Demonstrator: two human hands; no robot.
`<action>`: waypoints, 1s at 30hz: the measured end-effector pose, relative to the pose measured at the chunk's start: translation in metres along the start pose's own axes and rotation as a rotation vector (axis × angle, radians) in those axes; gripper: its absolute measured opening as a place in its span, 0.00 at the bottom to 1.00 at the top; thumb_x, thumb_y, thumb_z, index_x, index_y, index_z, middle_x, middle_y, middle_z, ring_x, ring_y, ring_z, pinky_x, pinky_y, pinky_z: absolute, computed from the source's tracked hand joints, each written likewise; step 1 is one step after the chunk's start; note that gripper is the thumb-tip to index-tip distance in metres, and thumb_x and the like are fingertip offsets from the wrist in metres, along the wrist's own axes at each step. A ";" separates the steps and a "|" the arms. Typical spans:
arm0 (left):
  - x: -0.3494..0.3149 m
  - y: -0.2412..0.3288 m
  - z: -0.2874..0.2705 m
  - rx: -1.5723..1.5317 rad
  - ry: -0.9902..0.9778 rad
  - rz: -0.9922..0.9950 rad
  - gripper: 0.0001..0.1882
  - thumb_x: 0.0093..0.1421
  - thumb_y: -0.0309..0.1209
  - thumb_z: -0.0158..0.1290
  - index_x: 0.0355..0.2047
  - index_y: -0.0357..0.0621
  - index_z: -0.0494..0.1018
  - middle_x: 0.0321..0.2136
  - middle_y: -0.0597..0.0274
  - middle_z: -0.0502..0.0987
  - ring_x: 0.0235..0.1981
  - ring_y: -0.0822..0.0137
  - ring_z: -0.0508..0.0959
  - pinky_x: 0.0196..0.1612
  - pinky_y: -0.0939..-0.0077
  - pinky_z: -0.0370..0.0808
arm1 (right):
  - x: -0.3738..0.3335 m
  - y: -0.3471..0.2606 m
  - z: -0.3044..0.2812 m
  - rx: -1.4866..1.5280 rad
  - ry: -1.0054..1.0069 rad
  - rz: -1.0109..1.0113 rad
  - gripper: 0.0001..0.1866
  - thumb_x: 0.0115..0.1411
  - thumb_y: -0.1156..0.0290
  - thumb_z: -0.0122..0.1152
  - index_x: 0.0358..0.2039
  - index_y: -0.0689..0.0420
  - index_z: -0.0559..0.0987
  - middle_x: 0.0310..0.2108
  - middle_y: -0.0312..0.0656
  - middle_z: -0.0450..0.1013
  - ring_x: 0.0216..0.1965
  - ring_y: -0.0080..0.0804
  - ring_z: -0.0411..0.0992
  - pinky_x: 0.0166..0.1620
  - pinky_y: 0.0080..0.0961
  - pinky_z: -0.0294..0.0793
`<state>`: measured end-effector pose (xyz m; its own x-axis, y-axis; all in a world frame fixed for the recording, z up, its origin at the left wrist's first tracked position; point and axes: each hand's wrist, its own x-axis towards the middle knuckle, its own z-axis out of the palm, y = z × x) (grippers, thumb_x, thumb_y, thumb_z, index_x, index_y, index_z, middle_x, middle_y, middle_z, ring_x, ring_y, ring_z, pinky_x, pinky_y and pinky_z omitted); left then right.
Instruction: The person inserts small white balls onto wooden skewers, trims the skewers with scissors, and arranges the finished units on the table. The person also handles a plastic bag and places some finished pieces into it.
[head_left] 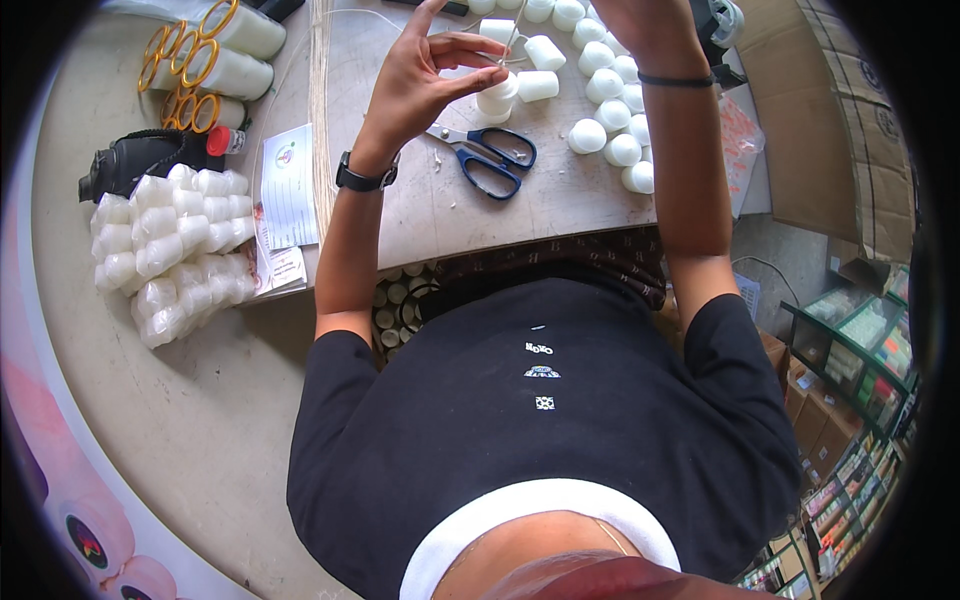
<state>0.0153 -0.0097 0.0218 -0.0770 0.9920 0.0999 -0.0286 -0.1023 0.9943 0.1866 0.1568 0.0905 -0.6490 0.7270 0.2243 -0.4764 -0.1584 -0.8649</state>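
My left hand is raised over the table, thumb and forefinger pinched on a thin pale string that runs upward. Just under those fingertips, short white cylinders, which look like wax candles, stand stacked. More white cylinders lie beside them. Blue-handled scissors rest on the table below, their blades partly behind my left wrist. At the top edge is my right hand; its fingers are cut off by the frame, so its grip is hidden.
Many round-topped white pieces fill the table's right side. Long cream strings hang along the left, beside a paper sheet. Wrapped white cups, a black bottle and gold-handled scissors sit farther left. Shelves stand at right.
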 end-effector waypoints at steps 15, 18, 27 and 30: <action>0.071 -0.051 -0.011 0.964 0.296 0.424 0.37 0.52 0.26 0.67 0.62 0.39 0.66 0.49 0.47 0.75 0.49 0.55 0.78 0.55 0.63 0.76 | -0.074 0.006 -0.049 -0.052 0.190 0.041 0.15 0.69 0.71 0.59 0.54 0.60 0.72 0.43 0.49 0.78 0.42 0.32 0.79 0.49 0.28 0.79; 0.096 -0.060 -0.012 1.246 0.283 0.341 0.32 0.49 0.24 0.66 0.56 0.37 0.69 0.51 0.43 0.71 0.52 0.46 0.73 0.58 0.57 0.72 | -0.086 0.006 -0.046 -0.066 0.168 0.000 0.19 0.68 0.71 0.59 0.55 0.66 0.69 0.44 0.55 0.80 0.43 0.38 0.81 0.51 0.32 0.82; 0.102 -0.074 -0.018 1.030 0.286 0.361 0.26 0.49 0.24 0.65 0.50 0.36 0.72 0.49 0.43 0.70 0.50 0.44 0.72 0.55 0.55 0.73 | -0.115 0.021 -0.019 -0.031 0.245 0.039 0.12 0.67 0.71 0.63 0.45 0.65 0.80 0.38 0.47 0.82 0.38 0.31 0.81 0.44 0.25 0.82; 0.101 -0.080 -0.022 1.173 0.269 0.512 0.30 0.50 0.22 0.67 0.54 0.36 0.69 0.42 0.51 0.72 0.47 0.54 0.75 0.52 0.63 0.75 | -0.116 0.033 -0.008 -0.089 0.300 0.044 0.12 0.65 0.68 0.67 0.44 0.62 0.83 0.34 0.39 0.81 0.33 0.21 0.78 0.38 0.15 0.76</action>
<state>-0.0120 0.0968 -0.0489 -0.0199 0.8004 0.5992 0.9328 -0.2009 0.2993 0.2508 0.0730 0.0324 -0.4579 0.8873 0.0546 -0.3894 -0.1450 -0.9096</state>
